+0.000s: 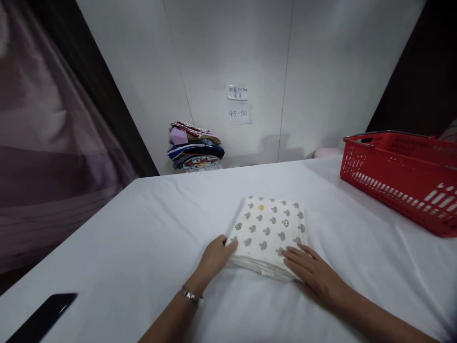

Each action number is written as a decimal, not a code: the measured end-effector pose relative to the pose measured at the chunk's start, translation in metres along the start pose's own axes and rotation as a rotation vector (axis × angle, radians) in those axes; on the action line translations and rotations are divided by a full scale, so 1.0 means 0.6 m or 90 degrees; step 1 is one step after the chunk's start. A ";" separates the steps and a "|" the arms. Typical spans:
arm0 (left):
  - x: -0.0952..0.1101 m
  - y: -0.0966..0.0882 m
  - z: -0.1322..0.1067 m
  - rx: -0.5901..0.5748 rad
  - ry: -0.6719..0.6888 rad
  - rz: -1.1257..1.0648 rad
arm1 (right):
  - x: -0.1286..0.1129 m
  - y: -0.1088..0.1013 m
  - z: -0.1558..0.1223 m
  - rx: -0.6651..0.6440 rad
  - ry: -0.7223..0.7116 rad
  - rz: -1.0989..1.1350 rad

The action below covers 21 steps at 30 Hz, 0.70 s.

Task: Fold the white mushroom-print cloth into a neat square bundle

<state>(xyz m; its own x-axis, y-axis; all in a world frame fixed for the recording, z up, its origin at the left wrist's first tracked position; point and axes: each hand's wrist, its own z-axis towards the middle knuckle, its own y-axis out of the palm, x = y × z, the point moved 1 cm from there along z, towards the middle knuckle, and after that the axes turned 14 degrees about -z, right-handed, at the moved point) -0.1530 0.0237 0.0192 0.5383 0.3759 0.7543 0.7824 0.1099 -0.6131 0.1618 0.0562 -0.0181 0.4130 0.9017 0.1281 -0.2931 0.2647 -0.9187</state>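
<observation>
A folded white cloth printed with grey, green and yellow mushrooms lies flat in several layers on the white-covered table. At its near left corner, my left hand grips the edge, thumb on top and the other fingers hidden from sight. My right hand rests open on the near right corner, with its fingers stretched over the top layer. A metal bracelet or watch circles my left wrist.
To the right stands a red plastic basket with metal handles. A stack of folded cloths is beyond the table's far edge, by the wall. A dark flat object like a phone lies at lower left. Paper notes hang on the wall.
</observation>
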 end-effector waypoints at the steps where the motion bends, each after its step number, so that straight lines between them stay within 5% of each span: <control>1: -0.005 -0.002 -0.015 -0.018 -0.001 0.002 | 0.001 -0.007 -0.007 -0.006 0.007 0.020; 5: 0.012 -0.013 -0.022 -0.014 0.007 0.058 | -0.005 -0.042 0.010 -0.089 0.068 0.117; 10: 0.091 0.023 0.048 0.059 0.310 0.151 | 0.023 -0.057 0.116 -0.087 0.245 0.092; 14: 0.121 0.081 0.103 0.055 0.402 0.247 | 0.083 -0.010 0.182 -0.067 0.353 -0.057; 17: 0.106 0.106 0.124 0.014 0.347 0.272 | 0.119 0.044 0.178 -0.127 0.451 -0.138; 21: 0.086 0.110 0.126 0.001 0.331 0.257 | 0.131 0.087 0.154 -0.149 0.458 -0.162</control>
<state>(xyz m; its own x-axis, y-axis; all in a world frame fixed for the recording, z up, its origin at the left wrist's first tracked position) -0.0972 0.1199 -0.0002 0.8709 -0.1057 0.4799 0.4869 0.0540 -0.8718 0.0992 0.1726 -0.0213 0.9213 0.3605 0.1460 0.0415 0.2822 -0.9585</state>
